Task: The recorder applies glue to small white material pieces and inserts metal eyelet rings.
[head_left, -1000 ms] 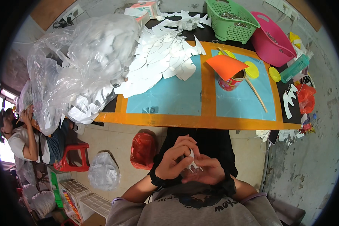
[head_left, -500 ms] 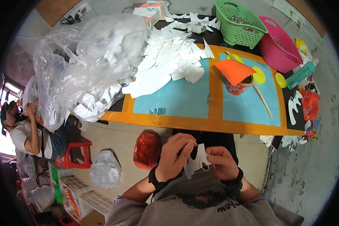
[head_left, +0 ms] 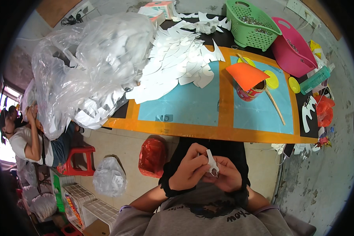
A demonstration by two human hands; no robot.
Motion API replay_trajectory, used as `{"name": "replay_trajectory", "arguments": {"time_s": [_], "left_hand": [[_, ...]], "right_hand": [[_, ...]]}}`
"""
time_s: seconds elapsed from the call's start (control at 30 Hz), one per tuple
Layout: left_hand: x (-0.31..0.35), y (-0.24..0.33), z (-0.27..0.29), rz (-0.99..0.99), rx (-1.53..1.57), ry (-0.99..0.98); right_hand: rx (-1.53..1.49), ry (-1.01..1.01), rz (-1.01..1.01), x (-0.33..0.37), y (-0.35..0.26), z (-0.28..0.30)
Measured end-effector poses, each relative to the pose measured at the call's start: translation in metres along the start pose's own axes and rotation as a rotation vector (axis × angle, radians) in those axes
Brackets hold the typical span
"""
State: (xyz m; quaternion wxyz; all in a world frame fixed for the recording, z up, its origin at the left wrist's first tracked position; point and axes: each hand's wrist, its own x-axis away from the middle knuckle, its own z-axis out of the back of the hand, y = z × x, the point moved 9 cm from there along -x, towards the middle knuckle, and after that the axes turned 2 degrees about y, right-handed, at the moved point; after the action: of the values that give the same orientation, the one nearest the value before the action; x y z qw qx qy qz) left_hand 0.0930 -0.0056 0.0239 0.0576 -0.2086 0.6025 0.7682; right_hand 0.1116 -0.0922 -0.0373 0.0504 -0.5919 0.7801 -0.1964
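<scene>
Close to my body, below the table's near edge, I hold a small white cut-out piece (head_left: 211, 160) between both hands. A small ring-like loop (head_left: 213, 172) shows at its lower end; its exact kind is hard to make out. My left hand (head_left: 188, 170) is closed, with thumb and fingers pinching the piece from the left. My right hand (head_left: 229, 174) grips its lower right side, fingers curled. Much of the piece is hidden by my fingers. On the table lies a large heap of similar white cut-outs (head_left: 173, 63).
A big clear plastic bag (head_left: 106, 51) of white pieces covers the table's left. Green (head_left: 246, 31) and pink (head_left: 289, 51) baskets of metal bits stand at the back right. An orange-topped can (head_left: 247, 94) with a stick is nearer. A person (head_left: 27, 137) sits far left.
My hands have drawn closer together and turned the white piece more upright and narrower to view. The left fingers have come down from above to pinch it.
</scene>
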Motion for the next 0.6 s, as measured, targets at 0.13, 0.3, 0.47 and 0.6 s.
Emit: {"name": "replay_trajectory", "arguments": {"time_s": [0.13, 0.3, 0.47, 0.6], "left_hand": [[0.007, -0.001, -0.004, -0.091, -0.166, 0.068], [0.008, -0.011, -0.002, -0.007, -0.193, 0.105], [0.004, -0.022, -0.004, 0.253, 0.117, 0.021], [0.014, -0.04, -0.007, 0.527, 0.516, -0.008]], "right_hand": [[-0.024, 0.106, 0.068, -0.004, 0.007, 0.002], [-0.054, 0.072, 0.139, -0.008, 0.005, 0.006], [-0.095, 0.083, 0.017, -0.007, -0.003, 0.018], [-0.203, 0.113, -0.006, -0.002, -0.01, 0.017]]}}
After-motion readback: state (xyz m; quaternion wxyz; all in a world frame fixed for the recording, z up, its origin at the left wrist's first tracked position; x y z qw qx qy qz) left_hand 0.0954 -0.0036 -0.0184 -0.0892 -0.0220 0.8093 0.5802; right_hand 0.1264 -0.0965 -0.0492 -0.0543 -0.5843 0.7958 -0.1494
